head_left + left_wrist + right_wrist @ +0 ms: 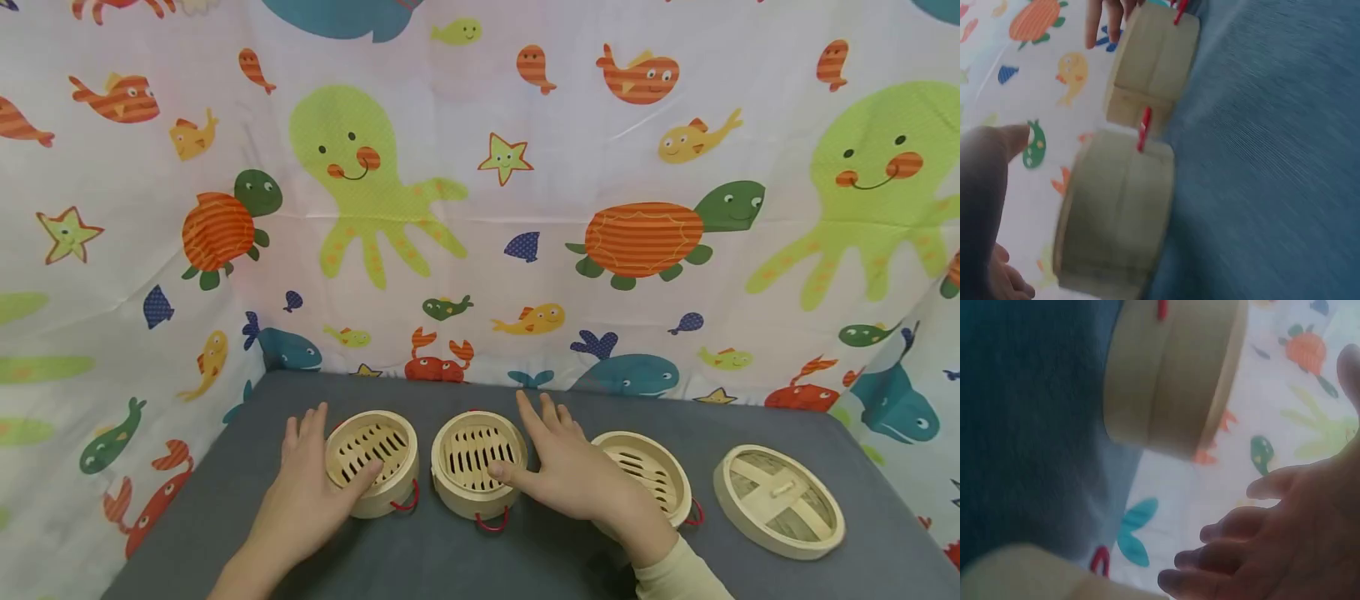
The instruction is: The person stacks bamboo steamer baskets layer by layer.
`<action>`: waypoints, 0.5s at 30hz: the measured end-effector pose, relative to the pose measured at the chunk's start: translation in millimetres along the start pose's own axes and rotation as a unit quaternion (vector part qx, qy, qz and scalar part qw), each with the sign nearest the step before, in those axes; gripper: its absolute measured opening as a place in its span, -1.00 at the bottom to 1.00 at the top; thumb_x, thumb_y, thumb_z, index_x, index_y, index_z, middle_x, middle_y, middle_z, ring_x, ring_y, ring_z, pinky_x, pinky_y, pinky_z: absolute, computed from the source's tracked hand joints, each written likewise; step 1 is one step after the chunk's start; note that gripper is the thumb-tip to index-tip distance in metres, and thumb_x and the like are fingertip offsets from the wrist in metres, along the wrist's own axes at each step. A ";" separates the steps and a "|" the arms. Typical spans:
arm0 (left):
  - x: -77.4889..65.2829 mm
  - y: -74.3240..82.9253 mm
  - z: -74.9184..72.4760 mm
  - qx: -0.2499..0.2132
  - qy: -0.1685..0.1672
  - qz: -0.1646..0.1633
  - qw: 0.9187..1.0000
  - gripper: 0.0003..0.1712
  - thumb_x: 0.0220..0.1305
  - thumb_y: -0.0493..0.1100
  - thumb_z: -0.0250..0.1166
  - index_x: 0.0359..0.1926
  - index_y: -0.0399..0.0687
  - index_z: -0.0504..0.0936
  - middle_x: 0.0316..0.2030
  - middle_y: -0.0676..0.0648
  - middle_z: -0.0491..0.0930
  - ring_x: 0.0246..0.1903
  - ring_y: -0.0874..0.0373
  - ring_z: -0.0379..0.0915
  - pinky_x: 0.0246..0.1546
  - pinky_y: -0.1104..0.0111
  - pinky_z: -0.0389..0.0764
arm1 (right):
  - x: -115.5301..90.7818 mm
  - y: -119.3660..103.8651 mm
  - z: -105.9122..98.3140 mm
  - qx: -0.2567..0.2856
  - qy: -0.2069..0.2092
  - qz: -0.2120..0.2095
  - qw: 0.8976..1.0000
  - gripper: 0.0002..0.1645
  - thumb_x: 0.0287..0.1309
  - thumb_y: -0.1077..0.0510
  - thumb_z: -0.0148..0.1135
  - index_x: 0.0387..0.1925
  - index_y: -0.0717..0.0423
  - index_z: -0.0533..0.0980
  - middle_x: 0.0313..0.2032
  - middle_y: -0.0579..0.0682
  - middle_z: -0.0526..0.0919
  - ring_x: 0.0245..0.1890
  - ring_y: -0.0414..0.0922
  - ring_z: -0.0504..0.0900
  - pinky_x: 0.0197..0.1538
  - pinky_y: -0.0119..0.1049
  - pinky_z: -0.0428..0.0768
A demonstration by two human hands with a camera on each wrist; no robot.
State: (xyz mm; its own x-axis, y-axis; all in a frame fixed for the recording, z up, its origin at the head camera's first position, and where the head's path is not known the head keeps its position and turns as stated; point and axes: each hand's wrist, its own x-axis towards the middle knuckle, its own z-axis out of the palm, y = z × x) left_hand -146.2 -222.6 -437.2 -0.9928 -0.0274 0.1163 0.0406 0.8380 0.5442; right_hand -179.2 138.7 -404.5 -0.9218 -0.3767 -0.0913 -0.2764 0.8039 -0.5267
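Note:
Three small round bamboo steamer baskets with slatted bottoms and red cord loops stand in a row in the head view. My left hand (303,483) is at the left steamer basket (388,497), fingers extended along its left side and thumb over its near rim. Over the gap between the middle steamer basket (467,500) and the right steamer basket (681,498) is my right hand (562,462), fingers spread. Its thumb overlaps the middle basket's rim; its wrist hides part of the right basket. In the right wrist view a steamer wall (1179,381) shows beside the spread fingers.
A round bamboo steamer lid (780,504) with crossed strips lies at the far right. The dark grey tabletop (540,558) ends against a white curtain (480,317) printed with sea animals, which also hangs along both sides.

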 end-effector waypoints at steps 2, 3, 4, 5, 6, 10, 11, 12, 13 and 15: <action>-4.2 -9.5 0.8 -0.012 -0.025 -0.024 0.999 0.54 0.31 0.63 0.32 0.78 -0.16 -0.35 0.69 -0.50 -0.18 0.66 -0.53 -0.32 0.25 -0.67 0.25 | 0.7 -1.5 5.2 0.013 -0.006 -0.006 1.000 0.36 0.34 -0.68 0.15 0.81 -0.11 -0.15 0.71 0.34 -0.10 0.66 0.48 -0.07 0.50 0.59 0.18; -5.8 -13.6 1.5 -0.019 -0.038 -0.036 0.998 0.56 0.31 0.63 0.32 0.78 -0.14 -0.38 0.69 -0.51 -0.18 0.64 -0.55 -0.24 0.24 -0.65 0.29 | 0.9 -2.1 8.0 0.018 -0.009 -0.007 1.000 0.38 0.33 -0.68 0.17 0.81 -0.09 -0.14 0.71 0.35 -0.08 0.66 0.47 -0.04 0.47 0.58 0.25; -7.7 -17.0 2.1 -0.026 -0.050 -0.046 0.997 0.57 0.30 0.64 0.32 0.78 -0.13 -0.40 0.69 -0.51 -0.16 0.62 -0.56 -0.14 0.24 -0.62 0.34 | 1.0 -2.6 11.0 0.021 -0.012 -0.008 1.000 0.38 0.32 -0.67 0.19 0.81 -0.08 -0.13 0.70 0.35 -0.06 0.66 0.44 -0.01 0.44 0.56 0.32; -9.0 -19.8 3.1 -0.031 -0.059 -0.055 0.996 0.59 0.29 0.65 0.33 0.77 -0.13 -0.42 0.68 -0.52 -0.14 0.60 -0.57 -0.05 0.25 -0.59 0.37 | 1.1 -2.9 13.9 0.025 -0.014 -0.010 1.000 0.40 0.31 -0.67 0.21 0.81 -0.06 -0.12 0.70 0.37 -0.04 0.66 0.44 0.02 0.42 0.53 0.38; -10.3 -22.0 3.9 -0.037 -0.068 -0.062 0.995 0.60 0.27 0.65 0.34 0.77 -0.13 -0.43 0.68 -0.51 -0.13 0.58 -0.56 0.02 0.27 -0.56 0.38 | 1.1 -3.5 16.3 0.028 -0.016 -0.009 0.999 0.42 0.29 -0.67 0.24 0.80 -0.04 -0.12 0.69 0.38 -0.03 0.65 0.43 0.05 0.40 0.50 0.43; -13.3 -28.9 6.3 -0.069 -0.075 -0.063 0.993 0.64 0.21 0.60 0.45 0.78 -0.14 -0.37 0.70 -0.43 -0.06 0.59 -0.47 0.10 0.40 -0.46 0.34 | 1.9 -7.0 23.4 0.046 -0.023 -0.008 0.999 0.50 0.22 -0.68 0.30 0.80 -0.01 -0.15 0.70 0.35 -0.02 0.66 0.35 0.09 0.44 0.40 0.45; -13.3 -30.8 7.4 -0.076 -0.076 -0.062 0.992 0.65 0.19 0.59 0.47 0.78 -0.14 -0.36 0.71 -0.41 -0.07 0.60 -0.45 0.08 0.42 -0.45 0.31 | 2.0 -7.8 24.5 0.052 -0.025 -0.009 0.998 0.53 0.21 -0.69 0.31 0.80 0.01 -0.17 0.70 0.35 -0.02 0.66 0.33 0.10 0.46 0.39 0.43; -13.4 -32.8 8.7 -0.083 -0.076 -0.059 0.992 0.66 0.17 0.58 0.50 0.78 -0.14 -0.35 0.71 -0.40 -0.06 0.61 -0.45 0.06 0.43 -0.45 0.30 | 2.0 -8.2 25.6 0.058 -0.026 -0.009 0.998 0.55 0.19 -0.68 0.33 0.80 0.02 -0.18 0.70 0.34 -0.03 0.65 0.32 0.13 0.47 0.36 0.43; -13.2 -34.7 10.3 -0.088 -0.077 -0.056 0.992 0.67 0.16 0.56 0.52 0.78 -0.15 -0.35 0.70 -0.41 -0.05 0.61 -0.44 0.06 0.43 -0.45 0.30 | 2.2 -7.9 27.1 0.061 -0.026 -0.012 0.998 0.57 0.18 -0.68 0.35 0.80 0.05 -0.18 0.70 0.33 -0.03 0.64 0.31 0.17 0.48 0.34 0.43; -12.8 -37.6 14.1 -0.091 -0.079 -0.053 0.991 0.69 0.13 0.55 0.55 0.78 -0.16 -0.35 0.69 -0.44 -0.02 0.60 -0.46 0.07 0.42 -0.45 0.31 | 2.2 -7.1 30.6 0.064 -0.023 -0.015 0.998 0.61 0.14 -0.68 0.39 0.80 0.09 -0.18 0.70 0.34 -0.01 0.59 0.33 0.27 0.46 0.31 0.47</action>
State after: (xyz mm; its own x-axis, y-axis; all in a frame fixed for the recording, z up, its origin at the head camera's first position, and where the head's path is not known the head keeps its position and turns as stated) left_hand -136.6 -246.1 -470.8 -0.9973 -0.0121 -0.0730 -0.0591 0.7227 0.6886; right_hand -171.0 118.1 -426.9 -0.8998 -0.4220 -0.1108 -0.2635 0.7280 -0.6329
